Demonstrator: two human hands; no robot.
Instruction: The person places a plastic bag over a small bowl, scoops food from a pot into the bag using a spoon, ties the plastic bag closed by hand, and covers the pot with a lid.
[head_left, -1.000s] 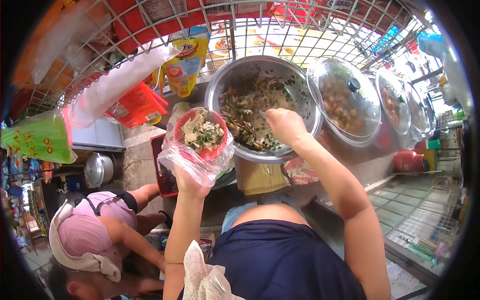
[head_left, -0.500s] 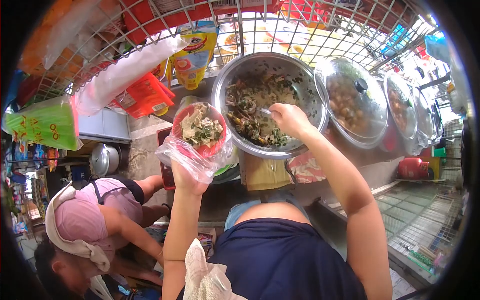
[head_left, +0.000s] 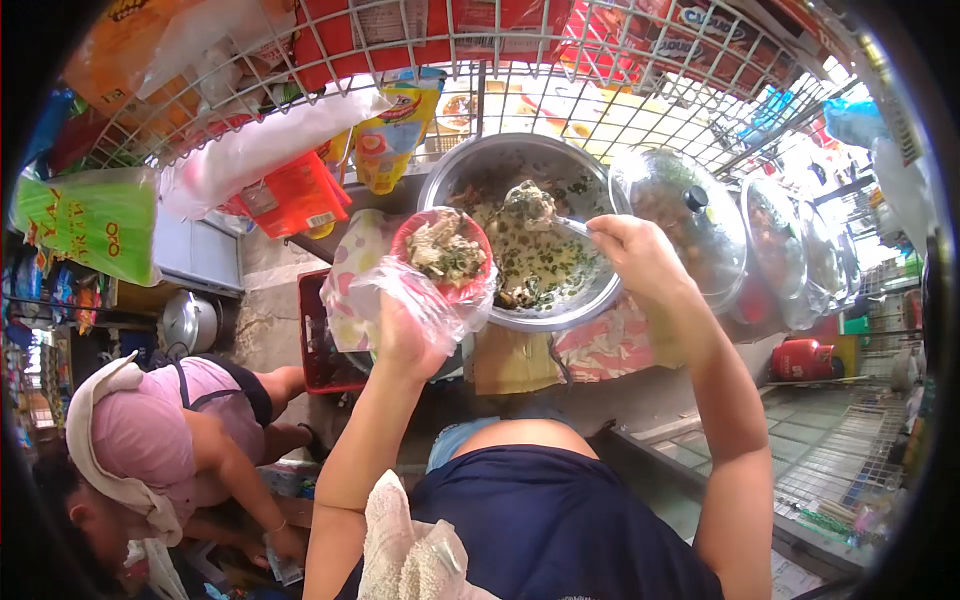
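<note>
My left hand [head_left: 408, 335] holds a red bowl [head_left: 474, 290] lined with a clear plastic bag [head_left: 425, 292]. Pale chunks and dark green leaves fill the bowl [head_left: 440, 247]. Closed around the handle of a ladle [head_left: 572, 226], my right hand [head_left: 640, 255] keeps its loaded scoop over a large metal pot [head_left: 585, 317]. Pale, creamy broth with chopped green leaves [head_left: 545, 268] lies in the pot. The bowl is beside the pot's left rim, overlapping it in view.
Lidded pots [head_left: 680, 215] line the counter to the right. A wire grid [head_left: 480, 40] with hanging packets runs along the front. At lower left a person in a pink top [head_left: 150, 430] bends down. A red gas cylinder [head_left: 800, 360] stands at right.
The ladle has come up out of the food with a scoopful, and my right hand has shifted right. The bowl has moved right, closer against the pot.
</note>
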